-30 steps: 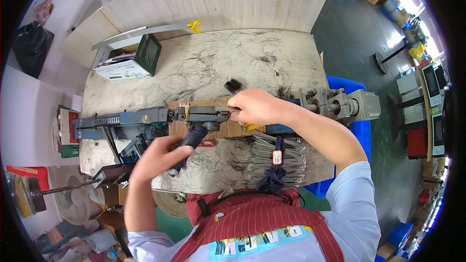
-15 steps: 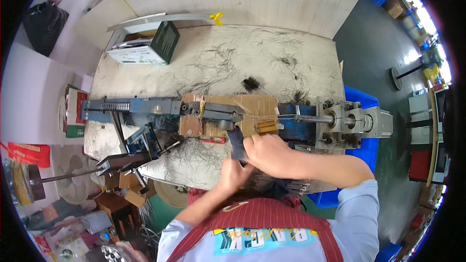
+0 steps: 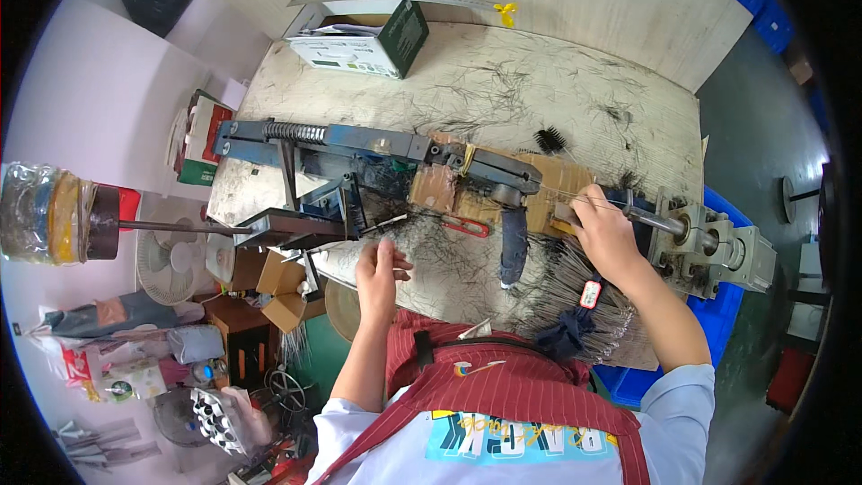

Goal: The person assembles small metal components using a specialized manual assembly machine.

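blue-framed machine (image 3: 359, 141) is laid across the table (image 3: 476, 72), left edge to past right edge. left hand (image 3: 379, 283) is held at the near edge, left of middle: fingers half curled, thumb apart, nothing seen gripped. bristle-strewn room is left between it and the dark wrapped handle (image 3: 513, 247), with a red-framed tool (image 3: 467, 226) at the far side of that gap. handle is pointed at the near edge, roughly square to the machine, touched by neither of the 2 hands.

thin wire (image 3: 564, 194) is run along the machine's line, clamp head (image 3: 494, 166) to spindle rod (image 3: 657, 220). it lies at the right hand's (image 3: 609, 235) fingertips, so right is nearer. right fingers are bent in; whether wire is pinched cannot be told. room toward the near edge is taken up by the wire bundle (image 3: 579, 269). right edge is overhung by the machine, blue bin (image 3: 630, 386) below.
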The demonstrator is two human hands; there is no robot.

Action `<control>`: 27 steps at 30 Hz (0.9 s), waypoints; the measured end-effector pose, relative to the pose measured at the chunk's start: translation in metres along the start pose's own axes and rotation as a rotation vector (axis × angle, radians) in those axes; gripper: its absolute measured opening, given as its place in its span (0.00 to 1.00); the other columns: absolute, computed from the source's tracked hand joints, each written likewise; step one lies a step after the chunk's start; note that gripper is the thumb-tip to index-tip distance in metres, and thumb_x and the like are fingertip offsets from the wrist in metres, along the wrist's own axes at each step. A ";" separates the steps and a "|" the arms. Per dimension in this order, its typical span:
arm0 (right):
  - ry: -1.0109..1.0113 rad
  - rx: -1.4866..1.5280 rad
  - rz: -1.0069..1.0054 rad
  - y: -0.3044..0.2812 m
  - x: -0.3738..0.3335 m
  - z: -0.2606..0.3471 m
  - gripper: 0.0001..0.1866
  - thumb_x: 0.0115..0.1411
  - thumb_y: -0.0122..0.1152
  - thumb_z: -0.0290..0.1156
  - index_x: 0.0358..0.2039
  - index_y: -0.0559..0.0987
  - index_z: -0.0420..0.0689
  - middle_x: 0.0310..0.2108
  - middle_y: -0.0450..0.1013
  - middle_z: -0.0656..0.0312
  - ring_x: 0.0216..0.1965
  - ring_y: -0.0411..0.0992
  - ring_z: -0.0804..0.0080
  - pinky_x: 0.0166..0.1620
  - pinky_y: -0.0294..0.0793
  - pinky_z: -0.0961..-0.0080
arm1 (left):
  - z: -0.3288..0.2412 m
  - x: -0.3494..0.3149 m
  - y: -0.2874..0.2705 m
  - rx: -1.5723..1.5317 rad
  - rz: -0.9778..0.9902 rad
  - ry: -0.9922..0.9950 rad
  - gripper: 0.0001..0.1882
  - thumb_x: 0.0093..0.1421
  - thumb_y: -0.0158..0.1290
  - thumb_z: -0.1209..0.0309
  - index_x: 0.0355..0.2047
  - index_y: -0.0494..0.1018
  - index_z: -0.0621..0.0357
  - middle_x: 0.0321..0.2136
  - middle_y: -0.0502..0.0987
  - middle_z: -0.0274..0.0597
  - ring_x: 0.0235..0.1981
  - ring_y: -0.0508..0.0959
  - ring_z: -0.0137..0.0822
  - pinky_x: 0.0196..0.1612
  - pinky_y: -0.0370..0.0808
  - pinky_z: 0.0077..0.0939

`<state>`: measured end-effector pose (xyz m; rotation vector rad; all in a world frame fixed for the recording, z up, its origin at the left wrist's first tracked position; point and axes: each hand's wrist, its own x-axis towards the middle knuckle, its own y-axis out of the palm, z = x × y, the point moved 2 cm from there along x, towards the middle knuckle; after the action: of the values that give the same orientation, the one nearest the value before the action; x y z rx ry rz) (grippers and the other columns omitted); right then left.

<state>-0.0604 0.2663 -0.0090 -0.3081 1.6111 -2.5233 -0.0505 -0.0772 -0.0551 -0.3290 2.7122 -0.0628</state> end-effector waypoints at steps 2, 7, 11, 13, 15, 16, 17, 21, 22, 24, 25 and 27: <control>-0.031 -0.027 -0.002 0.002 -0.004 0.001 0.14 0.51 0.62 0.24 0.38 0.70 0.42 0.37 0.69 0.55 0.35 0.74 0.53 0.34 0.75 0.59 | -0.006 0.006 0.004 -0.037 -0.099 0.052 0.15 0.68 0.46 0.65 0.31 0.69 0.66 0.24 0.76 0.41 0.23 0.78 0.29 0.23 0.73 0.22; -0.042 0.033 -0.031 -0.008 -0.021 0.009 0.15 0.50 0.64 0.23 0.38 0.70 0.42 0.30 0.72 0.56 0.33 0.75 0.53 0.34 0.75 0.61 | 0.006 0.021 0.009 0.180 -0.129 0.320 0.15 0.69 0.45 0.67 0.27 0.69 0.65 0.21 0.74 0.40 0.20 0.76 0.28 0.21 0.72 0.21; 0.043 0.335 -0.020 -0.019 -0.032 0.013 0.12 0.55 0.63 0.24 0.39 0.71 0.39 0.33 0.74 0.52 0.34 0.76 0.52 0.35 0.75 0.63 | 0.018 0.027 -0.007 0.412 -0.157 0.475 0.17 0.69 0.44 0.70 0.22 0.68 0.63 0.16 0.71 0.35 0.16 0.71 0.25 0.20 0.70 0.22; 0.148 0.567 -0.071 -0.031 -0.046 0.014 0.12 0.60 0.61 0.27 0.43 0.73 0.38 0.36 0.76 0.52 0.31 0.76 0.59 0.35 0.75 0.68 | 0.007 0.004 -0.001 0.344 -0.070 0.348 0.17 0.69 0.44 0.67 0.24 0.69 0.62 0.18 0.73 0.35 0.15 0.70 0.25 0.20 0.68 0.22; 0.240 0.550 -0.040 -0.046 -0.054 0.009 0.14 0.64 0.58 0.31 0.46 0.74 0.37 0.35 0.76 0.55 0.28 0.74 0.70 0.33 0.73 0.74 | -0.011 -0.025 0.025 0.110 0.276 0.107 0.16 0.69 0.43 0.70 0.24 0.70 0.64 0.18 0.74 0.37 0.19 0.73 0.25 0.23 0.72 0.24; 0.359 0.737 -0.051 -0.051 -0.057 0.009 0.14 0.64 0.58 0.32 0.46 0.74 0.36 0.33 0.76 0.57 0.27 0.74 0.74 0.32 0.73 0.76 | -0.021 -0.039 0.042 0.116 0.512 0.083 0.16 0.70 0.42 0.70 0.25 0.70 0.64 0.19 0.74 0.37 0.21 0.75 0.26 0.25 0.72 0.23; 0.480 0.922 -0.065 -0.058 -0.060 0.009 0.15 0.64 0.57 0.33 0.46 0.75 0.36 0.31 0.76 0.59 0.26 0.73 0.78 0.30 0.72 0.79 | -0.033 -0.050 0.061 0.118 0.750 0.058 0.17 0.70 0.42 0.69 0.26 0.70 0.65 0.20 0.75 0.38 0.22 0.76 0.26 0.26 0.73 0.23; 0.494 0.844 -0.244 -0.076 -0.047 0.012 0.15 0.65 0.56 0.32 0.46 0.72 0.34 0.36 0.74 0.62 0.26 0.69 0.83 0.28 0.71 0.84 | -0.068 -0.070 0.165 0.059 1.184 -0.010 0.16 0.71 0.41 0.64 0.31 0.70 0.64 0.20 0.75 0.38 0.22 0.77 0.28 0.26 0.73 0.20; 0.483 0.786 -0.273 -0.077 -0.043 0.013 0.13 0.65 0.56 0.31 0.45 0.72 0.37 0.28 0.75 0.59 0.26 0.74 0.75 0.31 0.74 0.78 | -0.066 -0.067 0.186 -0.009 1.187 -0.117 0.16 0.71 0.41 0.64 0.32 0.70 0.62 0.20 0.76 0.39 0.20 0.77 0.28 0.24 0.72 0.19; 0.358 0.580 -0.325 -0.079 -0.039 0.012 0.12 0.64 0.57 0.30 0.45 0.72 0.37 0.30 0.75 0.56 0.29 0.75 0.69 0.34 0.74 0.75 | -0.065 -0.062 0.216 -0.181 1.110 -0.273 0.15 0.70 0.42 0.63 0.32 0.70 0.60 0.20 0.76 0.39 0.16 0.75 0.31 0.19 0.69 0.19; 0.242 0.378 -0.367 -0.081 -0.038 0.012 0.12 0.62 0.57 0.28 0.45 0.72 0.38 0.32 0.76 0.53 0.32 0.77 0.63 0.37 0.75 0.72 | -0.062 -0.058 0.225 -0.239 0.957 -0.323 0.15 0.69 0.42 0.63 0.30 0.70 0.60 0.19 0.75 0.38 0.14 0.73 0.29 0.17 0.68 0.19; 0.224 0.342 -0.363 -0.081 -0.036 0.012 0.14 0.59 0.59 0.26 0.46 0.72 0.40 0.38 0.75 0.50 0.39 0.76 0.55 0.41 0.76 0.67 | -0.059 -0.049 0.225 -0.263 0.787 -0.314 0.14 0.68 0.43 0.63 0.31 0.70 0.60 0.19 0.75 0.38 0.14 0.72 0.29 0.17 0.67 0.19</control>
<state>-0.0231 0.2977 0.0661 -0.3096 1.2411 -3.1492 -0.0804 0.1531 -0.0025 0.6141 2.3464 0.5206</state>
